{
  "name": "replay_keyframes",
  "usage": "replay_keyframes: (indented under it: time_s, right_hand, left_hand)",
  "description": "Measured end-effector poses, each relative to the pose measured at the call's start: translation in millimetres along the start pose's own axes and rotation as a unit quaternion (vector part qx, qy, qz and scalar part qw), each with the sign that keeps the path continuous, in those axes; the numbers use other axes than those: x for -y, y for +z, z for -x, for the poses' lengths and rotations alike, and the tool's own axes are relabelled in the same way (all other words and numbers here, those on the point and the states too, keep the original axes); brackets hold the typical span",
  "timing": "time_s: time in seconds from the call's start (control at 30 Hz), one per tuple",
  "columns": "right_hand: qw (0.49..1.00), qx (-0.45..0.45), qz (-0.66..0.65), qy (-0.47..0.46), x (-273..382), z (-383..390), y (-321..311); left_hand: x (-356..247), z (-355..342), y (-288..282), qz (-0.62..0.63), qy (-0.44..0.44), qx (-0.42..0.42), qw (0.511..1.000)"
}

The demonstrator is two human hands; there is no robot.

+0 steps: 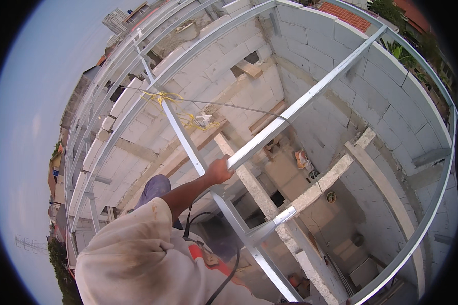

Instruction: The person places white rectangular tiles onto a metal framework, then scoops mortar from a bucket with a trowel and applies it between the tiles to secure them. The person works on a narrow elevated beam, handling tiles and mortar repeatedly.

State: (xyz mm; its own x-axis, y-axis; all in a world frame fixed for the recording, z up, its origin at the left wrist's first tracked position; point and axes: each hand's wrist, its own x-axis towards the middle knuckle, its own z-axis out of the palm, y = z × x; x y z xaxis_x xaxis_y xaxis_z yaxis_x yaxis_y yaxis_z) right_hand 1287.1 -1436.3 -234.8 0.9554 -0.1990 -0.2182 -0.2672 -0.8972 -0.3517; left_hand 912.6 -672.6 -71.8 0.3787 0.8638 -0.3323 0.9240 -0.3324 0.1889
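My left arm, in a stained pale sleeve, reaches forward from the lower left. My left hand [219, 171] is closed around the near end of a silver metal channel beam [310, 95], which slopes away to the upper right. Just below the hand runs another metal beam [184, 141], crossing the frame from the upper left to the bottom. A short metal piece [272, 225] joins this beam farther down. A black cable [235, 269] hangs beside my torso, near a red-orange thing [207, 258] I cannot make out. My right hand is out of view.
Curved-looking roof framing [121, 118] surrounds an open drop, with grey block walls [351, 66] around it. Concrete beams [252, 188] cross below, above a floor [285, 168] far down. Yellow cord [163, 96] is looped over the framing, and a dark cable [229, 105] stretches across.
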Motion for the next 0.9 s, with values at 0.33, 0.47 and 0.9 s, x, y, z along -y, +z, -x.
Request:
replay_keyframes:
  time_s: [0.33, 0.47, 0.9]
  right_hand:
    - [1.000, -0.011, 0.004, -0.017, 10, 4, 7]
    - [1.000, -0.013, 0.001, -0.028, 2, 3, -2]
    - [0.997, -0.029, 0.024, -0.061, -47, -6, -25]
  left_hand:
    - [-7, 6, -1, 0.026, -0.015, -0.011, 0.999]
    - [-10, 5, 2, 0.026, -0.019, -0.014, 0.999]
    - [-3, -5, 1, -0.001, -0.010, -0.038, 0.999]
